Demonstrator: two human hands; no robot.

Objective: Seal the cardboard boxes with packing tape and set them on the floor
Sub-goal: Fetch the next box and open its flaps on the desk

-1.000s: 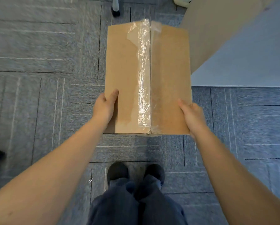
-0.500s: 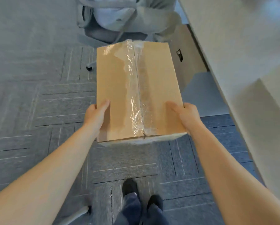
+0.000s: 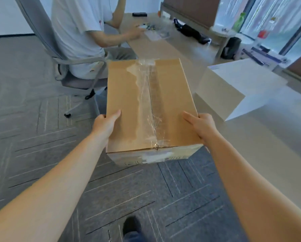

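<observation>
A brown cardboard box (image 3: pixel 127 105) hangs in the air in front of me, well above the carpet. Clear packing tape (image 3: pixel 147 109) runs along its top seam and down over the near face. My left hand (image 3: pixel 105 125) grips the box's left side, thumb lying on the top face. My right hand (image 3: pixel 201 126) grips the right side the same way, thumb on top. Fingers of both hands are hidden behind the box's sides.
A person in a white shirt (image 3: pixel 79 30) sits on a grey office chair (image 3: pixel 71 70) just beyond the box. A long desk (image 3: pixel 167 48) runs along the right, with a white box (image 3: pixel 237 84) on it. Grey carpet (image 3: pixel 41 145) spreads left and below.
The box has come up from low over the floor and my view has tilted upward, bringing the seated person, desk and windows into sight. Both hands hold the box as before.
</observation>
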